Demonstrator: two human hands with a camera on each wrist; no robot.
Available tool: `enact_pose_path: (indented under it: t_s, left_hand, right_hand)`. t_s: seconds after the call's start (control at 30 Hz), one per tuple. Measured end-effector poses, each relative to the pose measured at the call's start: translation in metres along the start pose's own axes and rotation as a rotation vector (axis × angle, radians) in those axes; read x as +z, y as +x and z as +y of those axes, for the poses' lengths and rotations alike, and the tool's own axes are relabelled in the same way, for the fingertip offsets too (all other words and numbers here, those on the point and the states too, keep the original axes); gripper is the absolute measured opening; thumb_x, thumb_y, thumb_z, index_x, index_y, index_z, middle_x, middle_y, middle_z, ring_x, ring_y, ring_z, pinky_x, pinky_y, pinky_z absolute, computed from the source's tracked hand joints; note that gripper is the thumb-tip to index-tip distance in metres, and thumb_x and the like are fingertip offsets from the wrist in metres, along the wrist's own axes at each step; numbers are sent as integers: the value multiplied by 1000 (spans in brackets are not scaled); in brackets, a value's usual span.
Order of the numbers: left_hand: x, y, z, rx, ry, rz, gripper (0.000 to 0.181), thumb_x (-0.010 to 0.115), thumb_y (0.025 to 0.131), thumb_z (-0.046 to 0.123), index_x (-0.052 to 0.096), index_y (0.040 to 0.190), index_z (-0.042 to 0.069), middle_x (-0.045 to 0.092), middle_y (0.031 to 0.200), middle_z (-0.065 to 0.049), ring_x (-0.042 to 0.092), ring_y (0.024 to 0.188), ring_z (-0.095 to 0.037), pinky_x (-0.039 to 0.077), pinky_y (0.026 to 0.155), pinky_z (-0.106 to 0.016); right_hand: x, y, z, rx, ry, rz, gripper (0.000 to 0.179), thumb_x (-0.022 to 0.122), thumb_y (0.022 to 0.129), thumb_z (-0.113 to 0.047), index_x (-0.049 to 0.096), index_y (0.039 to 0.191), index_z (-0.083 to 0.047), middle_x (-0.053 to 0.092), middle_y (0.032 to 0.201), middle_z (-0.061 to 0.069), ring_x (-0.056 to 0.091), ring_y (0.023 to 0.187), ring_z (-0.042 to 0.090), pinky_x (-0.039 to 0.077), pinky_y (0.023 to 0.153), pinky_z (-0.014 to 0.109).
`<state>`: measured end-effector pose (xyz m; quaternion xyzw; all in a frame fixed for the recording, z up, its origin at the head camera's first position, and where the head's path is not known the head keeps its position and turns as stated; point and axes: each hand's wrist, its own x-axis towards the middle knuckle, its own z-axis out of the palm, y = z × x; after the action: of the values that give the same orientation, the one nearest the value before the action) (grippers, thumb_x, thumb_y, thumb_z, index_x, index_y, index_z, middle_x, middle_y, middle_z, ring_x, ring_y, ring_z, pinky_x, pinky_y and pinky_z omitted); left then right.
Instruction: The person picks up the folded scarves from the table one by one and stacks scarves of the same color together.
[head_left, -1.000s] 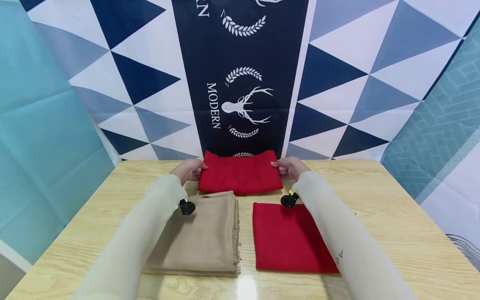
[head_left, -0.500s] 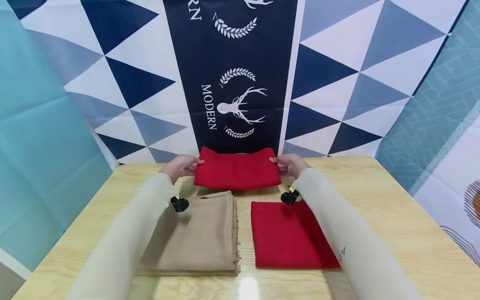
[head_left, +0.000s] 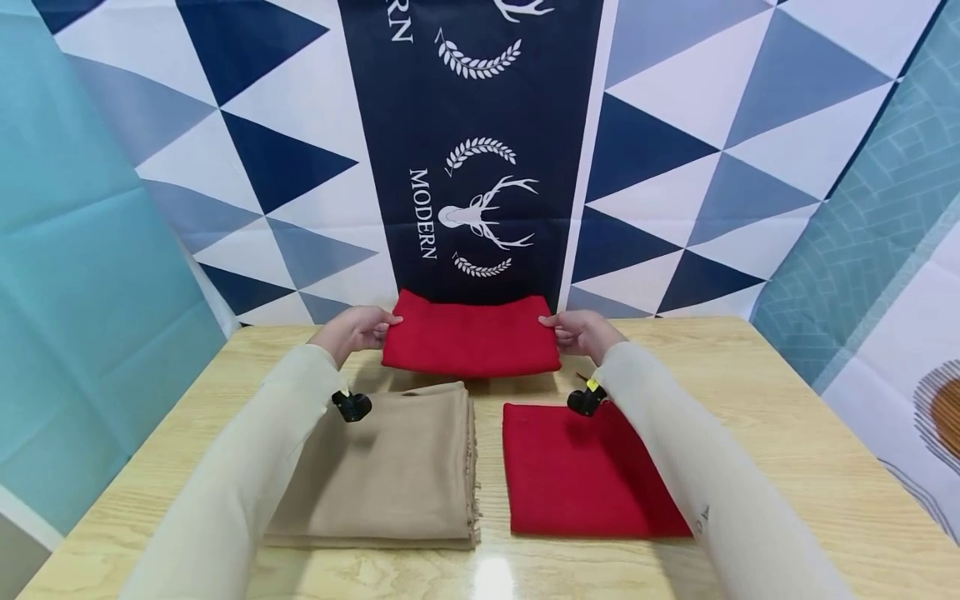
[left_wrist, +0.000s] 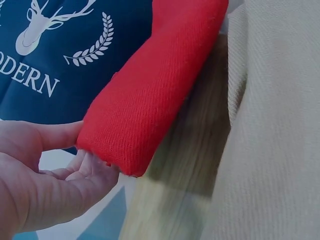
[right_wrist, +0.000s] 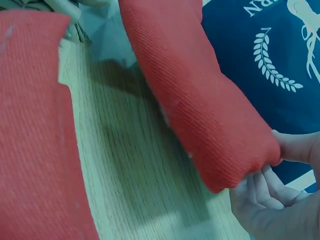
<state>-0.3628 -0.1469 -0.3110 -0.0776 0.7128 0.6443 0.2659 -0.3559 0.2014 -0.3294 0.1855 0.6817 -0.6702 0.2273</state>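
A folded red cloth is held up by both hands at the far end of the table, in front of the wall hanging. My left hand pinches its left end, thumb on top and fingers underneath, as the left wrist view shows at the cloth's corner. At the opposite end my right hand grips in the same way, thumb above and fingers curled below in the right wrist view. The cloth sags a little in the middle, and its shadow falls on the wood below.
A folded beige scarf with a fringed right edge lies under my left forearm. Beside it a second folded red cloth lies partly beneath my right forearm. The wooden table ends at a patterned wall hanging.
Both hands have raised the red cloth slightly off the table. The left hand has shifted a little left, so the cloth looks wider. The two cloths nearer me stay put.
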Motion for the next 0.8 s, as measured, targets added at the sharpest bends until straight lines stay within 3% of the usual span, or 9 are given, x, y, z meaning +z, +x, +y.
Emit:
enact_pose_path:
  t_s: [0.13,0.37,0.53,0.73,0.8]
  left_hand:
    - [-1,-4,0,-7,-28,-37,6,41,100,10,43,102,5,52,57,6,45,52,-4,51,69,-24]
    - [-3,-6,1,18,-15,-70,7,38,101,11,42,98,5,45,55,7,31,51,-6,46,68,-21]
    - [-1,-11,4,9,-31,-51,5,41,101,10,42,100,5,59,66,4,49,58,-6,51,67,-22]
    - [-2,-16,4,17,-36,-68,7,40,101,11,43,100,5,56,62,4,43,55,-6,49,68,-22]
    - [-3,-17,3,14,-42,-70,7,40,101,10,43,101,4,60,65,3,50,59,-7,51,68,-22]
  right_hand:
    - [1,-3,2,-2,46,-26,12,54,96,-17,48,98,-7,62,63,-2,59,59,7,52,62,21]
    - [-3,-11,2,-34,64,-123,11,50,98,-18,49,93,-8,63,61,-4,52,52,3,50,62,18]
    - [-5,-14,0,-30,52,-94,13,53,97,-20,47,98,-8,65,65,-3,61,61,6,52,63,20]
    - [-5,-20,-2,-33,44,-80,16,54,96,-22,46,102,-9,65,69,-2,62,65,8,53,63,19]
    - [-4,-22,-2,-32,38,-86,16,54,97,-22,46,102,-9,65,69,-3,62,65,7,54,64,19]
